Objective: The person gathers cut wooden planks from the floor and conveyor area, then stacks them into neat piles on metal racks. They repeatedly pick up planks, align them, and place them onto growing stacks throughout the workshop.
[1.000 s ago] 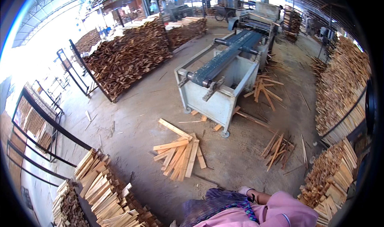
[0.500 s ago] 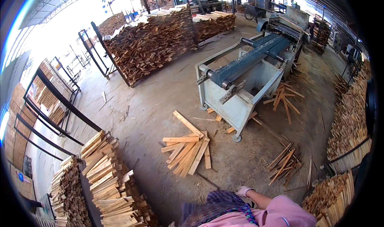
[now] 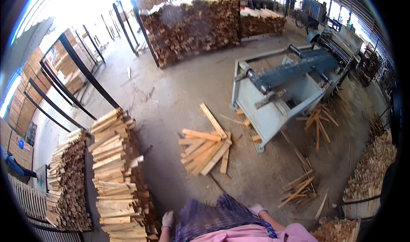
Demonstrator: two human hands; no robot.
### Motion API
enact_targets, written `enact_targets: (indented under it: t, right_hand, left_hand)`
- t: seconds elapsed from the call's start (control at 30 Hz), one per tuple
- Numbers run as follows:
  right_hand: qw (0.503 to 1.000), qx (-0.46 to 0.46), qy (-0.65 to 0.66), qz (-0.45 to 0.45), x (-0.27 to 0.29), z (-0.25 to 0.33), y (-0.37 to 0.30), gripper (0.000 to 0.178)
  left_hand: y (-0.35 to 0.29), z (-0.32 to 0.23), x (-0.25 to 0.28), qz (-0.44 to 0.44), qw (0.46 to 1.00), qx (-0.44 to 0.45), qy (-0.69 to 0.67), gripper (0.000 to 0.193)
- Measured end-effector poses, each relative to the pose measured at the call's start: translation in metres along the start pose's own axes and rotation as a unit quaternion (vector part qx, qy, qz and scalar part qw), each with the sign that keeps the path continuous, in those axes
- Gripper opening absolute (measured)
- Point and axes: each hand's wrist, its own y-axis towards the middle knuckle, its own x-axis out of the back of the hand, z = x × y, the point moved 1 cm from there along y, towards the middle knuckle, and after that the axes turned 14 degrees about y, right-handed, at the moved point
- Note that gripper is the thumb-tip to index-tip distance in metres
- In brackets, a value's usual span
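Note:
Both my hands wear pale gloves and hang low beside the dark patterned cloth at my waist. My left hand [image 3: 168, 220] is beside the long stack of pale wooden slats [image 3: 112, 190], apart from it, its fingers loosely extended with nothing in them. Over the floor on the other side, my right hand [image 3: 257, 209] hangs with loose fingers, and no held thing shows. Ahead of me a fanned heap of wooden slats [image 3: 209, 152] lies on the concrete. Darker thin offcuts [image 3: 300, 188] lie scattered beyond my right hand.
A pale metal machine with dark rollers [image 3: 294, 73] stands ahead right, more slats [image 3: 318, 120] beside it. A tall wood stack [image 3: 192, 30] rises behind. Black metal uprights [image 3: 87, 69] and another stack [image 3: 70, 186] stand left; stacked wood [image 3: 369, 169] lines the right.
The view has swung left and down, so the machine and heaps sit farther right. My left hand has come into view beside the slat stack; my right hand still hangs low.

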Motion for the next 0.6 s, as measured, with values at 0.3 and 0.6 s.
enact_targets:
  t: [0.3, 0.6]
  right_hand:
    - [0.996, -0.015, -0.075, 0.035, 0.015, 0.004, -0.011, 0.057]
    - [0.99, -0.009, -0.135, 0.027, 0.051, 0.138, -0.019, 0.059]
  left_hand:
    - [-0.001, -0.007, -0.001, 0.089, 0.881, 0.213, -0.414, 0.03]
    - [0.044, 0.065, -0.083, 0.078, 0.995, -0.056, -0.014, 0.025]
